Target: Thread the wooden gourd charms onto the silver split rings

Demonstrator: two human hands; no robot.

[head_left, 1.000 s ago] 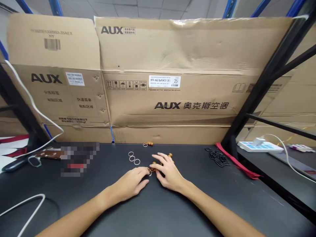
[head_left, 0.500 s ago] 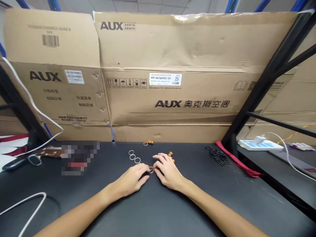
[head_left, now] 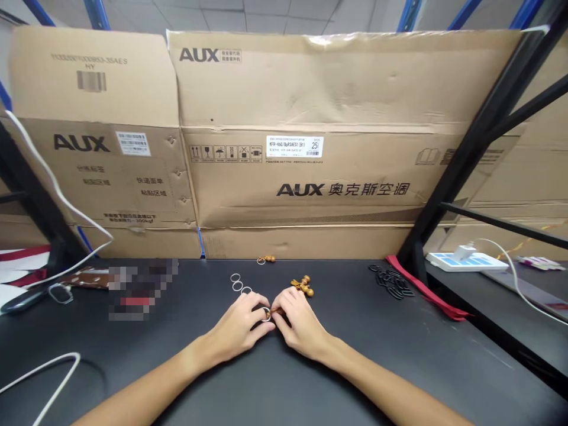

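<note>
My left hand (head_left: 246, 322) is closed on a silver key ring (head_left: 266, 314), with thumb and fingers at its edge. Against the ring's right side, my right hand (head_left: 299, 322) pinches a small brown cord (head_left: 272, 312); its far part is hidden by the fingers. Just beyond my right hand lie several amber gourd-shaped pendants (head_left: 303, 285). Loose silver rings (head_left: 237, 286) rest beyond my left hand, one partly covered by it. Farther back, a gourd pendant with a ring (head_left: 267, 259) lies near the cardboard.
Black clips (head_left: 391, 281) lie in a pile at the right, beside a red strap (head_left: 423, 291). A white power strip (head_left: 465, 260) sits beyond the black frame. White cable (head_left: 57, 370) and glasses (head_left: 61, 293) are at the left. Cardboard boxes (head_left: 346, 89) stand along the back.
Both hands have come slightly nearer to me with the ring and cord. My right hand has uncovered more of the gourd pendants; my left now partly covers a loose ring.
</note>
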